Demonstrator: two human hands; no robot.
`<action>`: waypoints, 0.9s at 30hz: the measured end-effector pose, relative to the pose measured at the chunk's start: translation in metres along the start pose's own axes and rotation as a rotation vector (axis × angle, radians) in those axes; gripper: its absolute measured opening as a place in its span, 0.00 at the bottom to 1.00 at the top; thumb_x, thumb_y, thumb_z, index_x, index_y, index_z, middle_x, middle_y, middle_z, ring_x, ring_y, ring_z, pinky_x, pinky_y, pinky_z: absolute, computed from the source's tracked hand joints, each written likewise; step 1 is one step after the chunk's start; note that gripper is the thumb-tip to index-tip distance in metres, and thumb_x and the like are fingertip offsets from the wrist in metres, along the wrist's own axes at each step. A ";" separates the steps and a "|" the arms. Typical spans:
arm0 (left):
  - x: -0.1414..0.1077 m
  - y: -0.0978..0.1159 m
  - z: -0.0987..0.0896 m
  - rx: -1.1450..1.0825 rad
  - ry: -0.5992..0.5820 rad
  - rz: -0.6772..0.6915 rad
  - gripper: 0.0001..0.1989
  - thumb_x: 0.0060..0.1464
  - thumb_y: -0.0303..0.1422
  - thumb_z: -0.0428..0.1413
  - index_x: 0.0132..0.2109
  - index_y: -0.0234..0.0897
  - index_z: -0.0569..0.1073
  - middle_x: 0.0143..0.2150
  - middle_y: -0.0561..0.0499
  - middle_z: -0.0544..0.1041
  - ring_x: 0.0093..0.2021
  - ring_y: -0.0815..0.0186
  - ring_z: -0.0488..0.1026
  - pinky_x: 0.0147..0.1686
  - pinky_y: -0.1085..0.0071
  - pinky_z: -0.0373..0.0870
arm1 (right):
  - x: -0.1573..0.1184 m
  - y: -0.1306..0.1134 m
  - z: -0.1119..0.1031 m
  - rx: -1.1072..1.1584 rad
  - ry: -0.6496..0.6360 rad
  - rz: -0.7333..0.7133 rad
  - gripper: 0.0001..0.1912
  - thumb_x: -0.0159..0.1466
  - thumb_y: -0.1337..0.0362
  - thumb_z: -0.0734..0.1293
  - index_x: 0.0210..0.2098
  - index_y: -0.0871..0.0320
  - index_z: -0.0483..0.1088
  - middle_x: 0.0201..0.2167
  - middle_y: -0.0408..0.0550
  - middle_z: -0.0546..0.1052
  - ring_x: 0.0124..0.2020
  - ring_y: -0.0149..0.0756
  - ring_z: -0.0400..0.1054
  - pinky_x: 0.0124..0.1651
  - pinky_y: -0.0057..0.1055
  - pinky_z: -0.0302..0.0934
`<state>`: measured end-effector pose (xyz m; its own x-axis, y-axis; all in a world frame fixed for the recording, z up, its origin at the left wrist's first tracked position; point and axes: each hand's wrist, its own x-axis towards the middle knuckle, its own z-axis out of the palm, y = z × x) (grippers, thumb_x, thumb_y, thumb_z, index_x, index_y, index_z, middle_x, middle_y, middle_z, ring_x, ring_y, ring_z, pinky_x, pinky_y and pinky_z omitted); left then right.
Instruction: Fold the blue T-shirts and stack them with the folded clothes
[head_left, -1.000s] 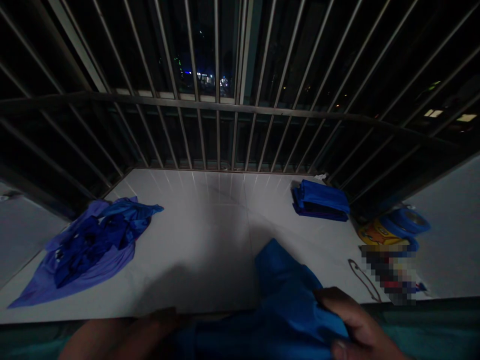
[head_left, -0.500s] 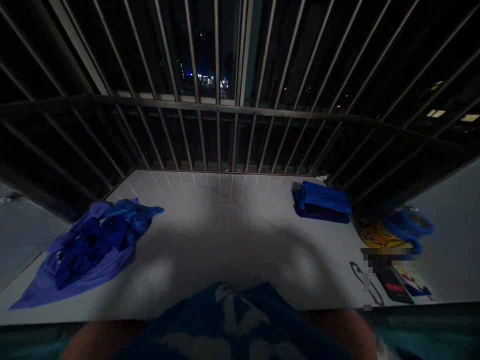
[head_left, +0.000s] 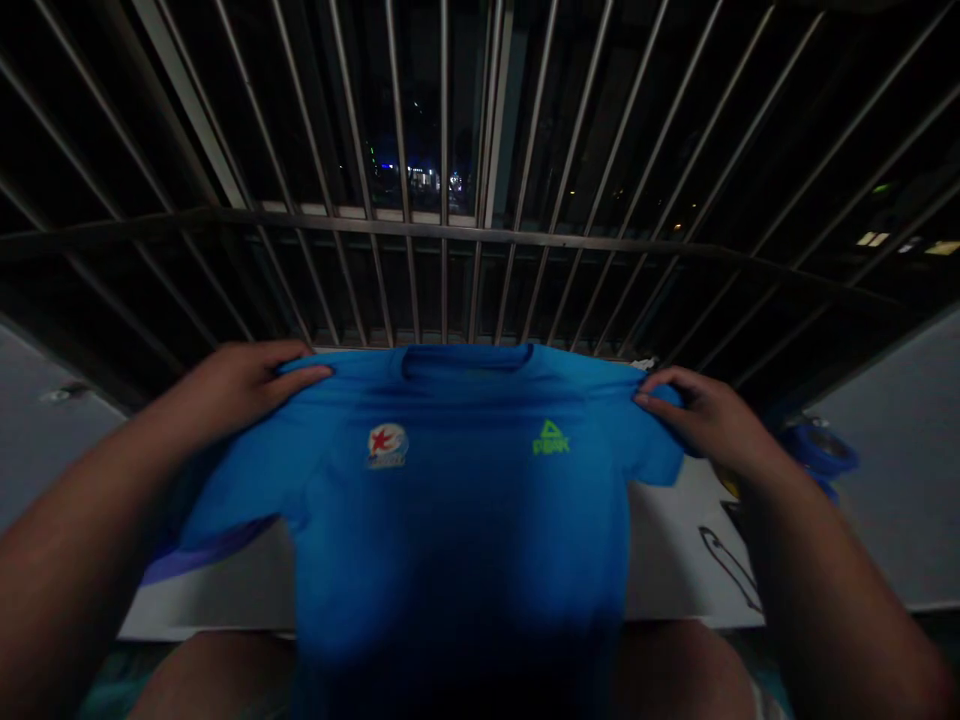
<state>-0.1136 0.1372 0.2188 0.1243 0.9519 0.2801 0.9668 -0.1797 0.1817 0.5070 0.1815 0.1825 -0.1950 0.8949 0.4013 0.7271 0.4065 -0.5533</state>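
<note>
A blue short-sleeved T-shirt [head_left: 465, 500] is spread upright between my hands, its collar at the top and a round red-and-white badge and a green logo on the chest. My left hand [head_left: 262, 385] pinches the shoulder near the left sleeve. On the opposite side, my right hand [head_left: 686, 405] has the other shoulder between thumb and fingers. The shirt's lower part hangs toward my lap, between my knees. Behind it, most of the white ledge is hidden, along with the folded blue cloth; only an edge of a purple cloth [head_left: 202, 555] shows under the left sleeve.
Metal window bars [head_left: 442, 235] close off the far side, dark outside. The white ledge [head_left: 667, 560] lies in front of my knees. At right are a blue roll-shaped item [head_left: 821, 448] and a thin dark cord [head_left: 727, 565], partly behind my forearm.
Both hands have come into view, holding up the blue T-shirt by its shoulders. It now covers much of the ledge, the folded blue cloth and most of the purple cloth.
</note>
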 end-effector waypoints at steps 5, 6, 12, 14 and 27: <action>0.081 0.002 0.111 0.118 -0.052 -0.119 0.21 0.66 0.36 0.59 0.62 0.34 0.77 0.60 0.35 0.81 0.61 0.46 0.78 0.61 0.56 0.74 | 0.041 0.023 0.099 -0.479 -0.016 0.204 0.17 0.73 0.66 0.64 0.56 0.59 0.81 0.61 0.63 0.79 0.62 0.54 0.72 0.65 0.51 0.66; 0.081 0.010 0.137 0.155 -0.052 -0.148 0.23 0.66 0.33 0.57 0.66 0.33 0.75 0.64 0.32 0.79 0.64 0.44 0.75 0.63 0.53 0.73 | 0.033 0.024 0.119 -0.577 -0.023 0.256 0.20 0.73 0.68 0.63 0.60 0.59 0.80 0.66 0.66 0.75 0.65 0.58 0.69 0.67 0.55 0.64; 0.012 0.072 0.270 0.007 -0.267 0.044 0.23 0.73 0.34 0.52 0.69 0.38 0.77 0.77 0.37 0.71 0.76 0.50 0.68 0.75 0.55 0.63 | -0.047 0.029 0.230 -0.548 -0.339 0.172 0.29 0.79 0.56 0.58 0.74 0.60 0.69 0.79 0.63 0.64 0.78 0.54 0.58 0.81 0.53 0.46; -0.014 0.080 0.301 -0.017 -0.295 0.038 0.26 0.75 0.39 0.51 0.73 0.39 0.74 0.80 0.36 0.66 0.79 0.46 0.64 0.76 0.46 0.61 | -0.070 0.033 0.258 -0.500 -0.455 0.194 0.34 0.81 0.50 0.56 0.80 0.58 0.61 0.83 0.58 0.56 0.83 0.54 0.49 0.82 0.56 0.39; -0.026 -0.027 0.274 0.183 -0.223 -0.568 0.33 0.71 0.47 0.49 0.67 0.20 0.74 0.63 0.17 0.76 0.64 0.31 0.74 0.54 0.44 0.75 | -0.096 0.047 0.284 -0.513 -0.488 0.314 0.38 0.82 0.44 0.50 0.85 0.51 0.48 0.86 0.49 0.45 0.86 0.50 0.35 0.84 0.60 0.28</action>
<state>-0.0813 0.1851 -0.0521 -0.3945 0.9187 -0.0187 0.9158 0.3947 0.0744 0.3734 0.1671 -0.0891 -0.1106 0.9823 -0.1515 0.9870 0.0906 -0.1328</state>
